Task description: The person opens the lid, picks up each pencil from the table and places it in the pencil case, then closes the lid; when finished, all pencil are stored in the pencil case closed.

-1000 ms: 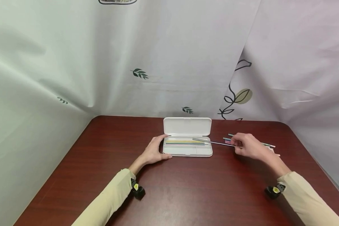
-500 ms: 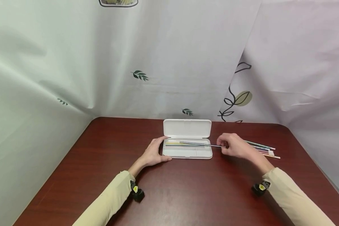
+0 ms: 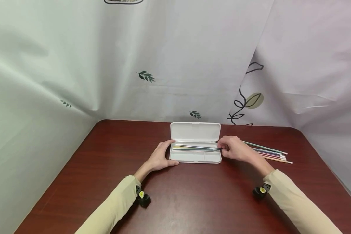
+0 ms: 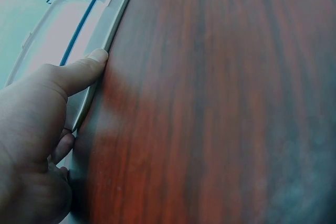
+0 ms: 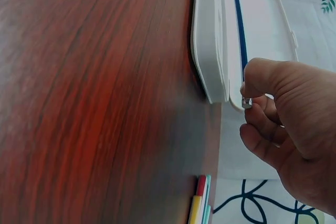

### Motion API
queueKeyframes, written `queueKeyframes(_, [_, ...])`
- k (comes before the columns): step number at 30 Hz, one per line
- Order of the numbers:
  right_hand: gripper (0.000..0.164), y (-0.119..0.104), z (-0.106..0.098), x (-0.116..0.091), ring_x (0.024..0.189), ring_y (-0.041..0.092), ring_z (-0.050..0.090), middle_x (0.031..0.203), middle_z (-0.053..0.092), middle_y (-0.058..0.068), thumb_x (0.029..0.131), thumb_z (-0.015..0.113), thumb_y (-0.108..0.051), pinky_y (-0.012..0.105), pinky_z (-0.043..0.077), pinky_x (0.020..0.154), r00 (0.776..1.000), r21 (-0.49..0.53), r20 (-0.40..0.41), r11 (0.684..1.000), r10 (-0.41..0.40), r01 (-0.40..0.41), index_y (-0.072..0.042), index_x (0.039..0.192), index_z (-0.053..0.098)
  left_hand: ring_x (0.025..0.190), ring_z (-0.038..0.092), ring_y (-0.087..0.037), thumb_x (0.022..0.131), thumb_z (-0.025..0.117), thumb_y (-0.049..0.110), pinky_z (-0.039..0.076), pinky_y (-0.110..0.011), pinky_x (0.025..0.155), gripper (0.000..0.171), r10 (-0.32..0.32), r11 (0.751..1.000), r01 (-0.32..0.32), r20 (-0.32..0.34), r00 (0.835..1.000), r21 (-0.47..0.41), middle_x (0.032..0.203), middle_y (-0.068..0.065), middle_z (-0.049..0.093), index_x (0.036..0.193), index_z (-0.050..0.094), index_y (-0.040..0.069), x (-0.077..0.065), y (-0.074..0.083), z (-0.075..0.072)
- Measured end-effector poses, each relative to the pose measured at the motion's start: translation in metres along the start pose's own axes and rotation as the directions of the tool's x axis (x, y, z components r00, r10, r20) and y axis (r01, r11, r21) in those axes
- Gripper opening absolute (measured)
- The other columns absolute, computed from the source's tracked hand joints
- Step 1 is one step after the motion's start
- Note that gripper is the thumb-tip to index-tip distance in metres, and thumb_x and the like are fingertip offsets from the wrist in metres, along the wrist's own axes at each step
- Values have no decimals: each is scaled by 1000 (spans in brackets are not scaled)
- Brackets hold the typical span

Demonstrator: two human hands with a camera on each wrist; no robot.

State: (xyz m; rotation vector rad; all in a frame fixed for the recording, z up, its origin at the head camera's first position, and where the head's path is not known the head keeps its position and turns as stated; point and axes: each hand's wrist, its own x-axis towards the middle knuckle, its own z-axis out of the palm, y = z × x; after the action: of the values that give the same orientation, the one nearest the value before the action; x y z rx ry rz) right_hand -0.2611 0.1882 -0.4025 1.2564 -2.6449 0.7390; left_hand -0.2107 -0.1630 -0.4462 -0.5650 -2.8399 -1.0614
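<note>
A white pencil case (image 3: 195,131) lies open on the table, its lid tipped back and several pencils in its rear compartment. My left hand (image 3: 158,157) holds the case's left end, thumb at the front edge and fingers toward the back corner. With thumb and fingers, my right hand (image 3: 235,149) pinches a dark blue pencil (image 5: 240,30) by its metal-ringed end, at the case's right edge. That pencil slants slightly over the rear compartment, its far tip toward the left. In the left wrist view, the left thumb (image 4: 86,72) presses the case's rim.
Several loose pencils (image 3: 276,156) lie fanned on the dark red wooden table (image 3: 193,195), right of the case and partly behind the right hand. A pale printed curtain (image 3: 175,65) hangs along the table's far edge.
My right hand has moved left from the loose pencils to the case's right edge, carrying the blue pencil over the compartment and lower. The left hand has stayed on the case.
</note>
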Motion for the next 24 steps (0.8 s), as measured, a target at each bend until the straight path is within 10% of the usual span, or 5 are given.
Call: queueKeyframes(24, [20,-11,9,21,69,12,48,77,56,-5,71,64,8,30,43,63,996,-9,87,1000,-14,15,-6,84,67,132,41,-30,71,90,28,37,-48,104,90,-9,1000,9,-6,1000,-12,141,-12,51,147,46,8,-1,1,0])
